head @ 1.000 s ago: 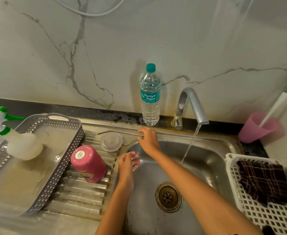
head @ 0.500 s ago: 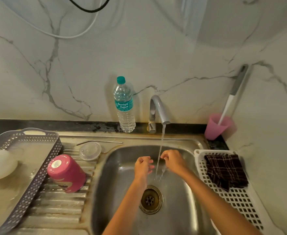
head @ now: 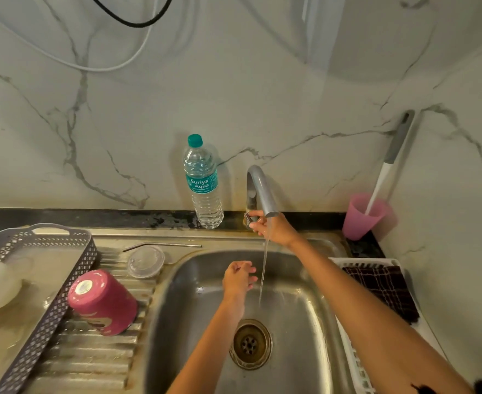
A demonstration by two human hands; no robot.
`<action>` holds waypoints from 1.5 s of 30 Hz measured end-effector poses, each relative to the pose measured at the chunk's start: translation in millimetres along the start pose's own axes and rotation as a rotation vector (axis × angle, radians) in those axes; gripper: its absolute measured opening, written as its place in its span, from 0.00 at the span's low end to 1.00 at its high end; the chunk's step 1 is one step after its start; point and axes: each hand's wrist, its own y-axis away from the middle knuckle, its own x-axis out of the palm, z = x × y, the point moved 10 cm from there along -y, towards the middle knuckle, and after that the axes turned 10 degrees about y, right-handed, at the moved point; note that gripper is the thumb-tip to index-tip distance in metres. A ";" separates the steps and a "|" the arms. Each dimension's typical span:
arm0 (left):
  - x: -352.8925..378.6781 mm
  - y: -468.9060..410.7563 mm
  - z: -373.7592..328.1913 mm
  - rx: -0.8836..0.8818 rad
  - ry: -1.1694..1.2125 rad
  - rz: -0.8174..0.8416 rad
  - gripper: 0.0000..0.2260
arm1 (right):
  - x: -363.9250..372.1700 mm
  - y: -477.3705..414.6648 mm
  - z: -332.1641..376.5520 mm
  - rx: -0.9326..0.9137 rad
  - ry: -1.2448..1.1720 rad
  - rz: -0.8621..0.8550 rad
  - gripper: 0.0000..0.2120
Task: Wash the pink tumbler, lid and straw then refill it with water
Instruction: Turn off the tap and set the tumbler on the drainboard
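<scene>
A person's right hand point(head: 274, 230) had left the running water and reached up to the base of the tap point(head: 258, 186), where its fingers pinched the small tap handle point(head: 248, 218). Half a second earlier both hands had been held together under the stream point(head: 263, 268). The left hand point(head: 237, 277) now hung just beside the stream over the sink point(head: 305, 322), fingers loosely curled and holding nothing. Water was still falling thinly toward the drain.

The pink tumbler point(head: 103, 301) stood upside down on the ribbed drainboard point(head: 92, 359) to the left of the sink, against the grey basket point(head: 49, 305). The clear lid point(head: 146, 261) lay just behind it, and the metal straw point(head: 163, 245) rested along the rear edge of the drainboard. None of the three was being touched.

The move suggested that washing was finished and the tap was about to be shut off. By that reading only the refill remained, and a sealed water bottle point(head: 204, 183) stood upright beside the tap.
</scene>
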 end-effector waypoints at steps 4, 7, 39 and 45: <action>-3.8 -1.4 1.4 0.001 -0.007 0.003 0.08 | 6.0 -4.8 2.1 0.005 -0.107 0.018 0.13; -4.5 -1.7 2.3 0.002 -0.001 0.004 0.08 | 8.8 -10.0 -2.2 0.034 -0.161 0.023 0.15; -192.0 117.4 -48.6 0.653 -0.056 -0.530 0.05 | 123.2 112.5 -25.9 0.048 0.067 0.124 0.07; -275.2 114.0 -45.3 0.546 -0.109 -0.864 0.42 | 129.3 114.1 -13.0 0.028 0.097 0.143 0.06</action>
